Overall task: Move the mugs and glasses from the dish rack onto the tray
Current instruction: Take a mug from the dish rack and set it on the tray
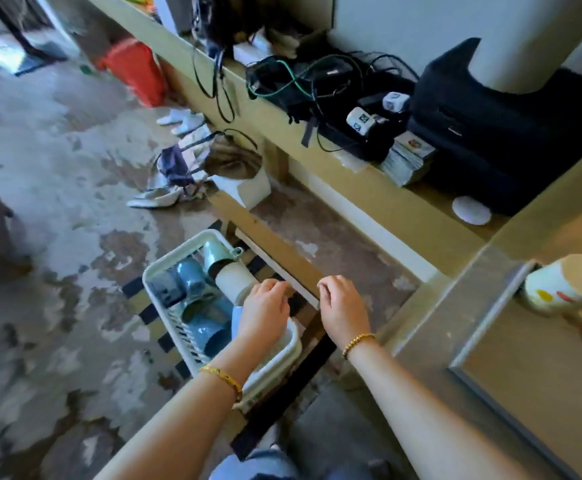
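A white plastic dish rack (165, 268) stands on a low striped stool on the floor. Inside it lie several blue mugs (192, 278), a pale green cup (215, 251) and a white cup (236, 284), all on their sides. My left hand (265, 308) hovers over the rack's near end, fingers loosely curled, holding nothing. My right hand (343, 304) hangs just right of the rack, above the stool's edge, fingers also curled and empty. A metal tray (483, 306) lies on the surface at the right, with a white mug with coloured spots (559, 289) lying on it.
A long wooden bench (369, 188) runs diagonally behind, loaded with black bags (490, 133), tangled cables (303, 77), chargers and a stack of cards. Shoes, white gloves and a white box (244, 190) sit on the concrete floor. A red bag (137, 69) stands far left.
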A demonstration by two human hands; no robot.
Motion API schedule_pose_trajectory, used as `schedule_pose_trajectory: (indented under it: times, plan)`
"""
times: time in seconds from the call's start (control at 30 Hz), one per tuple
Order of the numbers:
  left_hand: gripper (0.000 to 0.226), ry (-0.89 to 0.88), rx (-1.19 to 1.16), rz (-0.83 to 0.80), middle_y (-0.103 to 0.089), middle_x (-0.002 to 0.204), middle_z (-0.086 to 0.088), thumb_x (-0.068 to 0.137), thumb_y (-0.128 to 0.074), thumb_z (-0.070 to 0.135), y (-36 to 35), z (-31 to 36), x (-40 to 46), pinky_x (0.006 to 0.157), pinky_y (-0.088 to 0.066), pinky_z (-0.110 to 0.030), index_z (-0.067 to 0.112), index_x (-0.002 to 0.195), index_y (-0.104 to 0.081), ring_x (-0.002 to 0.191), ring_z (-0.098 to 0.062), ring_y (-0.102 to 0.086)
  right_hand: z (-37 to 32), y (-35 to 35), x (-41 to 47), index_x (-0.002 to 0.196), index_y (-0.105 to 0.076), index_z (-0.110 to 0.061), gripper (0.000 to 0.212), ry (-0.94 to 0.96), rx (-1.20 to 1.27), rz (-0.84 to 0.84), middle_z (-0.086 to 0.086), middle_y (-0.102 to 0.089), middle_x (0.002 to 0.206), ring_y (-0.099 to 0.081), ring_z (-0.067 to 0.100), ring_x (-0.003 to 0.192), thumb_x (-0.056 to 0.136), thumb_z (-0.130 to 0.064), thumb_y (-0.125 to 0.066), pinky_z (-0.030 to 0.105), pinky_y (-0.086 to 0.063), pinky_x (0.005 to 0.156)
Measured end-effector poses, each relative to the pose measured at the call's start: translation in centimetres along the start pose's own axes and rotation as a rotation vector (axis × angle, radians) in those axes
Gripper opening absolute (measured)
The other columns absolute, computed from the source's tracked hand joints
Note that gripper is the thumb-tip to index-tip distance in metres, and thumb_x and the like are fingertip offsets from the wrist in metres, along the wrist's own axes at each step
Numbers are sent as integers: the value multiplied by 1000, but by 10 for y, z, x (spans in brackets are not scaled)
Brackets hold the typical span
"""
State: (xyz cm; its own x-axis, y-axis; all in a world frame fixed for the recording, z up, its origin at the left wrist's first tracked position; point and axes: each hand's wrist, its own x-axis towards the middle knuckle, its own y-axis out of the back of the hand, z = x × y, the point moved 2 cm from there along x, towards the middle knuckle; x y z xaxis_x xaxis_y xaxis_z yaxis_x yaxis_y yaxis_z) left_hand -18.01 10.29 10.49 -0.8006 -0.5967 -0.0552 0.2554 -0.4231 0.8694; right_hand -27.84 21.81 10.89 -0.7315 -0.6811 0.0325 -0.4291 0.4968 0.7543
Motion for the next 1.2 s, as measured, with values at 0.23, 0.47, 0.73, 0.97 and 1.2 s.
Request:
schedule_pose_trajectory:
  times: [0.23, 0.47, 0.73, 0.97, 1.2]
  plan:
    - [35, 237, -49, -159, -55, 122, -10, 91, -44, 11, 0, -85, -7, 92, -40, -36, 13, 124, -53, 115, -30, -47, -22, -81, 15, 111, -55, -11, 25, -40, -34, -332, 4, -55, 112, -48, 20, 107, 98, -17, -35, 26, -39, 84]
    - [55, 581, -172, -363, -44, 135, -12, 90, -53, 26, -27, -135, -8, 90, -43, -35, 14, 140, -31, 116, -29, -49, -15, -137, 44, 130, -43, -14, 34, -154, -68, -671, 6, -47, 130, -45, 21, 117, 97, -20, -41, 38, -44, 99]
    - [65, 867, -424, -308, -37, 145, -12, 93, -51, 34, -48, -173, 26, 98, -39, -34, 12, 146, -21, 126, -27, -44, -13, -192, 94, 142, -22, -11, 62, -126, -225, -746, 14, -32, 142, -35, 29, 128, 92, -33, -51, 41, -40, 102]
    - [56, 1051, -736, -124, -46, 139, -11, 94, -50, 36, -65, -201, 81, 82, -40, -29, 9, 140, -33, 117, -23, -50, -14, -237, 130, 135, -29, -8, 63, -161, -205, -780, 14, -37, 135, -41, 29, 122, 88, -41, -55, 41, -44, 98]
    - [76, 1221, -906, -131, -44, 137, -14, 83, -62, 47, -90, -206, 100, 96, -47, -46, 12, 141, -26, 117, -31, -50, 2, -248, 144, 142, -22, -15, 76, -364, 57, -935, 11, -33, 141, -43, 33, 123, 83, -41, -61, 52, -42, 101]
